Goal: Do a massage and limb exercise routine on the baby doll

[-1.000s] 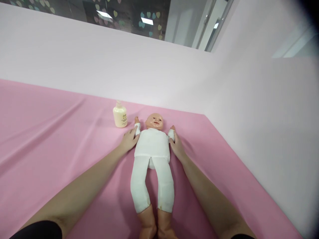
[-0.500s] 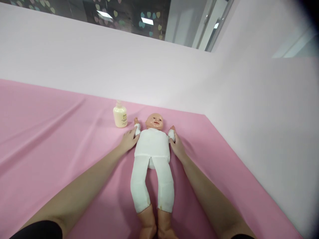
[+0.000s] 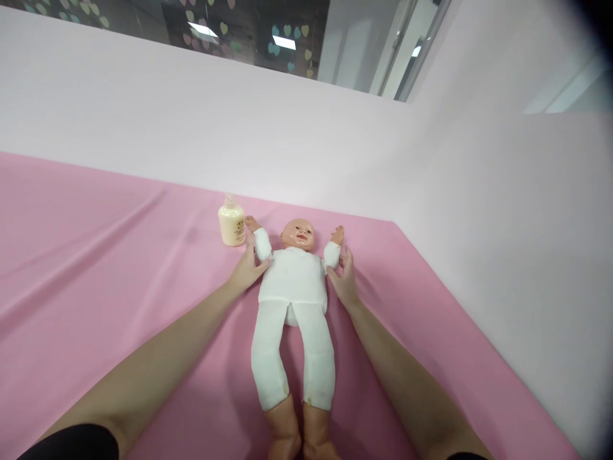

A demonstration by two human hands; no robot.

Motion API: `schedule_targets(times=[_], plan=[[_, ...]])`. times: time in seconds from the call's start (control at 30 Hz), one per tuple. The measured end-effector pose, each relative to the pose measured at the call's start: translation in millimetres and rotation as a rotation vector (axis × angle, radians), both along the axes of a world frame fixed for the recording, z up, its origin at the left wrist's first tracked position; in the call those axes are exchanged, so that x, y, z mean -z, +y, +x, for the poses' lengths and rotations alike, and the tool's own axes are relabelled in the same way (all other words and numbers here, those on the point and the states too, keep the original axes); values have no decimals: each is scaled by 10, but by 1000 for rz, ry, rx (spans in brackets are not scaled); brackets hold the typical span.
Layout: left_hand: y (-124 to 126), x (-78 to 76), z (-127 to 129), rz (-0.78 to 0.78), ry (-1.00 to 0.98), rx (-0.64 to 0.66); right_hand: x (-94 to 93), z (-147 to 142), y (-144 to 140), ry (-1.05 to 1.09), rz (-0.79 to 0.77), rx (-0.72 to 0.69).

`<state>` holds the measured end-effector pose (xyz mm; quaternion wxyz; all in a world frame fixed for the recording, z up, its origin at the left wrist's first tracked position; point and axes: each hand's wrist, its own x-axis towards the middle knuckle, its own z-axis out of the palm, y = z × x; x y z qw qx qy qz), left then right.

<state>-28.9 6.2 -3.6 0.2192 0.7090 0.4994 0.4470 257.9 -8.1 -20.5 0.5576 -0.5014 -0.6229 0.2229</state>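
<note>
A baby doll (image 3: 293,275) with a white cloth body lies on its back, head away from me and feet toward me. Its two forearms are bent up beside the head. My left hand (image 3: 246,265) is around the doll's arm on the left, thumb at the shoulder and fingers along the outer side. On the other side, my right hand (image 3: 345,278) holds the opposite arm low down, with the thumb by the shoulder and the fingers on the outside. A pale yellow pump bottle (image 3: 232,225) stands upright just beyond my left fingertips, close to the doll's hand.
Pink sheeting (image 3: 119,255) with some folds lies under the doll. A white wall (image 3: 191,121) rises behind it, and another white wall (image 3: 517,223) borders the right side. A window with heart stickers (image 3: 287,32) is above.
The doll's forearms have swung outward and up, the left one now near the bottle. My fingers have shifted and straightened along the arms, while the doll's body stays in place.
</note>
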Motion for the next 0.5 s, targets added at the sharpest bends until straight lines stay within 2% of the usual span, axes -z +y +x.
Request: schedule_targets(times=[0.1,0.2,0.33,0.5], plan=[[-62,-46,24,144,-50,1,-86,-35,-94,-40,160,-40],[-92,-55,34,233,77,95,-130,-62,-164,-147,253,-147],[-100,-50,33,229,199,235,-133,-76,-191,-262,246,-231],[-78,-46,44,194,171,177,-95,-92,-152,-251,152,-199]])
